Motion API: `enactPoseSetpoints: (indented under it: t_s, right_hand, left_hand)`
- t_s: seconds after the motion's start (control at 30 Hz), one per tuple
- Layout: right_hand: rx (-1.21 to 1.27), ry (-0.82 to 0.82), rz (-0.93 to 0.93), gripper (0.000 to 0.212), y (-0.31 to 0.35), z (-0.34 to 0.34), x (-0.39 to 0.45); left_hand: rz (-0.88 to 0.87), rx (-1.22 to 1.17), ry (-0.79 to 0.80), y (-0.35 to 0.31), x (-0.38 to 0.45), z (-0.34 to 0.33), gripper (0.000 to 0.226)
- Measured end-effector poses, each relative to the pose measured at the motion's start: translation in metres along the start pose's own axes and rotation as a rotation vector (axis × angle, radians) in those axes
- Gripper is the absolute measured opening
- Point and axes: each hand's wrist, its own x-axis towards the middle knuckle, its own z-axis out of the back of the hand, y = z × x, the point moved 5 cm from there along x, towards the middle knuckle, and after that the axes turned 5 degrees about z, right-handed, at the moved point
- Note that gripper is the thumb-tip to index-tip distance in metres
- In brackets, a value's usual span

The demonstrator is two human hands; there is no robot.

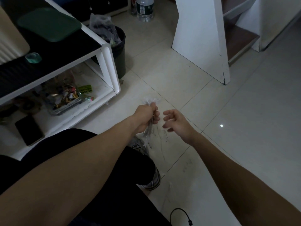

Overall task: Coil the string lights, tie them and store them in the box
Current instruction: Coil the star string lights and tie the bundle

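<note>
The left hand point(145, 119) is held out over the pale tiled floor point(244, 128), its fingers curled tight around a bundle of string lights point(149, 101); clear loops stick out above the fist and loose strands hang below it toward a sneaker point(153, 180). The right hand point(176, 123) hovers just beside it, fingers apart and loosely bent, holding nothing. To the left stands a low white worktop point(112, 66) with a green tray point(48, 25) on top, and a dark bin point(121, 51) behind it. A black cable point(180, 214) lies on the floor near the bottom edge.
</note>
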Motion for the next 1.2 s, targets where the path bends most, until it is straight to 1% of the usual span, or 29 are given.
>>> enactPoseSetpoints:
  t_s: [0.1, 0.13, 0.17, 0.23, 0.33, 0.37, 0.43, 0.5, 0.53, 0.57, 0.63, 0.7, 0.77, 0.87, 0.93, 1.13, 1.2]
  right_hand:
    - [-0.324, 0.351, -0.157, 0.043, -0.041, -0.014, -0.017]
    - [-0.424, 0.432, -0.206, 0.045, -0.057, -0.018, -0.023]
    - [-0.5, 0.466, -0.244, 0.044, -0.073, -0.02, -0.029]
    - [-0.583, 0.472, -0.296, 0.04, -0.105, -0.022, -0.038]
    - [-0.617, 0.544, -0.445, 0.031, -0.147, -0.028, -0.055]
    - [-0.616, 0.543, -0.502, 0.028, -0.157, -0.027, -0.06]
    - [-0.586, 0.479, -0.579, 0.028, -0.174, -0.023, -0.069]
    - [-0.502, 0.423, -0.656, 0.038, -0.188, -0.019, -0.078]
    - [-0.461, 0.42, -0.704, 0.041, -0.196, -0.018, -0.083]
    - [-0.417, 0.422, -0.752, 0.04, -0.202, -0.018, -0.089]
    - [-0.338, 0.42, -0.806, 0.031, -0.212, -0.018, -0.097]
    - [-0.303, 0.403, -0.797, 0.027, -0.212, -0.016, -0.096]
    - [-0.303, 0.393, -0.76, 0.03, -0.202, -0.015, -0.09]
    - [-0.401, 0.421, -0.673, 0.035, -0.177, -0.01, -0.078]
    - [-0.445, 0.449, -0.658, 0.038, -0.165, -0.008, -0.073]
    - [-0.449, 0.55, -0.769, 0.047, -0.168, -0.01, -0.078]
    - [-0.41, 0.556, -0.82, 0.048, -0.173, -0.011, -0.082]
  left_hand:
    - [-0.034, -0.126, -0.008, -0.008, -0.003, 0.001, 0.03]
    - [-0.049, -0.15, -0.008, -0.01, -0.003, 0.003, 0.029]
    - [-0.065, -0.168, -0.01, -0.012, -0.003, 0.003, 0.029]
    - [-0.094, -0.191, -0.02, -0.016, -0.003, 0.006, 0.029]
    - [-0.119, -0.216, -0.043, -0.018, -0.003, 0.011, 0.029]
    - [-0.122, -0.216, -0.053, -0.018, -0.002, 0.012, 0.03]
    - [-0.123, -0.205, -0.067, -0.017, -0.001, 0.013, 0.03]
    - [-0.116, -0.205, -0.071, -0.017, 0.0, 0.013, 0.03]
    - [-0.112, -0.213, -0.07, -0.017, -0.001, 0.014, 0.03]
    - [-0.108, -0.218, -0.064, -0.017, -0.001, 0.013, 0.03]
    - [-0.094, -0.199, -0.051, -0.017, -0.002, 0.011, 0.03]
    - [-0.071, -0.139, -0.039, -0.013, -0.003, 0.008, 0.029]
    - [-0.048, -0.077, -0.021, -0.009, -0.003, 0.006, 0.028]
    - [-0.018, -0.011, 0.001, -0.001, -0.002, 0.0, 0.027]
    - [-0.007, 0.017, 0.004, 0.003, -0.002, -0.002, 0.027]
    - [0.003, 0.037, -0.007, 0.005, -0.002, -0.001, 0.029]
    - [0.004, 0.04, -0.014, 0.005, -0.001, 0.0, 0.029]
